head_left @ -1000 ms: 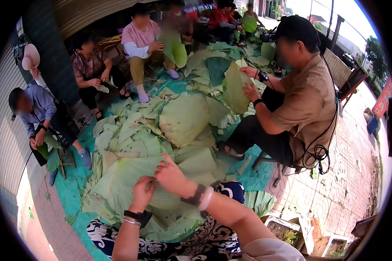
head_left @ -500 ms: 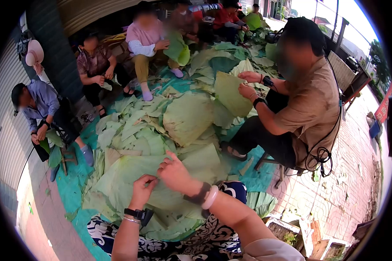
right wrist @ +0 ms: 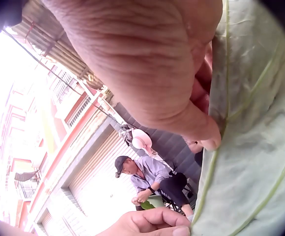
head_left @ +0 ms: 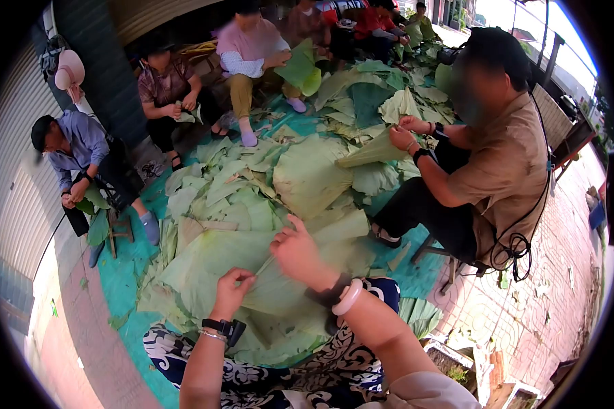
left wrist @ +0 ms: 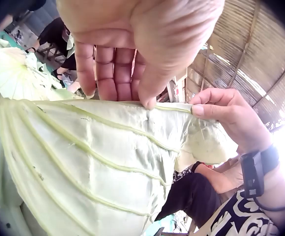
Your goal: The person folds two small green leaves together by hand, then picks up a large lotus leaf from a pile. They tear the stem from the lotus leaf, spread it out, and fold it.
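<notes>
Pale green leaf (head_left: 198,269), edge pinched by left hand (head_left: 233,290), right hand (head_left: 297,253)

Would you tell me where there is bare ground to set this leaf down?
Bare teal tarp shows left of the large pale green leaf on your lap; patterned brick paving lies open right of the person in the brown shirt. The middle is heaped with green leaves.
</notes>
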`<control>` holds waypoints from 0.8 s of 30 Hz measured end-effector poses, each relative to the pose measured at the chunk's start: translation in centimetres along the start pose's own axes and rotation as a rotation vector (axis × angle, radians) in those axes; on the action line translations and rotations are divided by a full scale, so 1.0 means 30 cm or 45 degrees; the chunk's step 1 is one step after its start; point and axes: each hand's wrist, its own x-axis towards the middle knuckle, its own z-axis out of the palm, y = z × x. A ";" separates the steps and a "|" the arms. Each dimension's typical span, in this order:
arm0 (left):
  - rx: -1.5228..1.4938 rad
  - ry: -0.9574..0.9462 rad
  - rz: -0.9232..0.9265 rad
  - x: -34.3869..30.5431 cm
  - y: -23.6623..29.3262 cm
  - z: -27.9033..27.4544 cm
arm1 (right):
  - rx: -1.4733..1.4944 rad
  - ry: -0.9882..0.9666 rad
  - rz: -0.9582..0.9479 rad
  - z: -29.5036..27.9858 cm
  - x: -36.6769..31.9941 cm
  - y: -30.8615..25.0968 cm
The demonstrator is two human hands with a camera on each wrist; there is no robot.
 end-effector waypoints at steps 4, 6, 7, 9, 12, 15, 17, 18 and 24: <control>0.068 -0.005 0.028 -0.018 -0.017 -0.015 | -0.013 0.052 0.018 -0.002 0.005 0.029; 0.075 -0.002 0.023 -0.027 -0.034 -0.017 | 0.036 0.030 0.029 -0.001 0.007 0.028; 0.066 0.005 0.023 -0.026 -0.051 -0.015 | 0.057 0.018 0.037 -0.002 0.005 0.028; 0.028 0.018 0.010 -0.023 -0.052 -0.009 | 0.067 0.051 0.031 -0.005 0.003 0.029; 0.029 0.024 0.001 -0.018 -0.033 -0.015 | 0.068 0.058 0.030 -0.002 0.004 0.034; 0.134 0.008 0.053 -0.004 -0.046 -0.021 | 0.101 0.066 0.029 -0.003 0.003 0.036; 0.143 0.002 0.046 -0.004 -0.038 -0.019 | 0.101 0.059 0.029 -0.007 0.003 0.037; 0.141 0.001 0.042 -0.006 -0.044 -0.016 | 0.088 0.044 0.029 -0.010 0.004 0.036; 0.142 0.030 0.016 0.004 -0.062 -0.028 | 0.108 0.068 0.001 -0.001 -0.001 0.028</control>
